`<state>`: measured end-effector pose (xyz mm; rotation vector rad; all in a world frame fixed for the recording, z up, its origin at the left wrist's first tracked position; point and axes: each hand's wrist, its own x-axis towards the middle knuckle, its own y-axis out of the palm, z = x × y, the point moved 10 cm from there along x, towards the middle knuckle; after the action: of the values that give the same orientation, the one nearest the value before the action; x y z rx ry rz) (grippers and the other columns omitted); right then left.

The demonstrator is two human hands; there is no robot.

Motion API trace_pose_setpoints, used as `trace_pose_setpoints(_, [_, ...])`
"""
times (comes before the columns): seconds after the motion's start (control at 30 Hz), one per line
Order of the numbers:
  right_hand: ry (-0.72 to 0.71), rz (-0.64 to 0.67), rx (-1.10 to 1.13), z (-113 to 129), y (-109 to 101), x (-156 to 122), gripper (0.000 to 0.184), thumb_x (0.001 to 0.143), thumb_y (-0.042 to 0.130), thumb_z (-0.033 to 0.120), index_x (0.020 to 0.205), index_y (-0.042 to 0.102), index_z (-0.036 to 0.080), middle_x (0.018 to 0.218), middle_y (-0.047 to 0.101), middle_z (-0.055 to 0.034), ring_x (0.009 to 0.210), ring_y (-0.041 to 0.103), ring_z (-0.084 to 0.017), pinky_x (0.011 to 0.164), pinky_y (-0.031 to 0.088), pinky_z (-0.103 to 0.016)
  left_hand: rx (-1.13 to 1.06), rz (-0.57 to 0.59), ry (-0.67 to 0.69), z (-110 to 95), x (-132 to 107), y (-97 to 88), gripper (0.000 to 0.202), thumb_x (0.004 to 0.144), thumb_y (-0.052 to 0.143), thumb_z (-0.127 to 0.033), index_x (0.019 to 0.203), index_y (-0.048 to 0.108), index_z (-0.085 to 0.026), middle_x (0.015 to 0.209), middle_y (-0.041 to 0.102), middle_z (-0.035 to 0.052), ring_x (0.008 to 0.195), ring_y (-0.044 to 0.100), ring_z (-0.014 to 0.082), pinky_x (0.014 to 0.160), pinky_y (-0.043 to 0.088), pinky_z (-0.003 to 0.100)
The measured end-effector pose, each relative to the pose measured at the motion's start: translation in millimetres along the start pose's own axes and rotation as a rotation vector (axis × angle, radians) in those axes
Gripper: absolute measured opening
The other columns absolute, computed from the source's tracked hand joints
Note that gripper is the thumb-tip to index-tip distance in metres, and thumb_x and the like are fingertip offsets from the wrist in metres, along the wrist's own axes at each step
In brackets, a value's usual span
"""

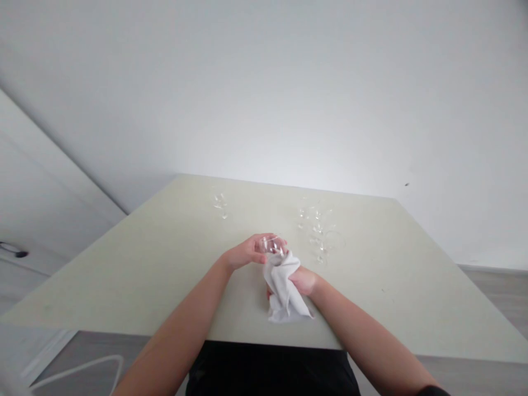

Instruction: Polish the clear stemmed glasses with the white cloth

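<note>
My left hand [247, 253] is closed around a clear glass [272, 245], held just above the pale table [144, 275] near its front edge. My right hand [303, 281] grips a white cloth [284, 289] that is bunched against the lower part of the glass and hangs down to the tabletop. The two hands touch at the glass. Much of the glass is hidden by fingers and cloth.
Several clear stemmed glasses [317, 231] stand grouped behind my right hand. One more clear glass [220, 204] stands alone at the back left. A white wall lies beyond the table, a white cabinet [37, 209] at the left. A white cable [82, 369] lies on the floor.
</note>
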<state>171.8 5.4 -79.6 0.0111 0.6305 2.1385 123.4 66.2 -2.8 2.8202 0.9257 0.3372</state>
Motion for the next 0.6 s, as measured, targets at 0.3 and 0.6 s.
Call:
trace_pose_setpoints(0.3, [-0.325, -0.29, 0.034, 46, -16, 10, 0.037, 0.069, 0.079, 0.053, 0.085, 0.073, 0.021, 0.09, 0.078, -0.0059, 0.099, 0.072, -0.027, 0.093, 0.058, -0.041, -0.122, -0.368, 0.257, -27, -9, -42.7, 0.075, 0.058, 0.088, -0.066, 0.115, 0.071, -0.019, 0.095, 0.07, 0.007, 0.08, 0.064, 0.0177, 0.066, 0.051, 0.026])
trace_pose_setpoints(0.6, [-0.256, -0.374, 0.039, 26, -27, 18, 0.038, 0.056, 0.088, 0.048, 0.079, 0.071, 0.023, 0.09, 0.078, -0.0065, 0.098, 0.073, -0.03, 0.092, 0.059, -0.043, 0.007, -0.357, 0.246, -31, -6, -41.5, 0.072, 0.052, 0.099, -0.037, 0.117, 0.073, -0.02, 0.1, 0.069, 0.0066, 0.088, 0.064, 0.0179, 0.075, 0.052, 0.028])
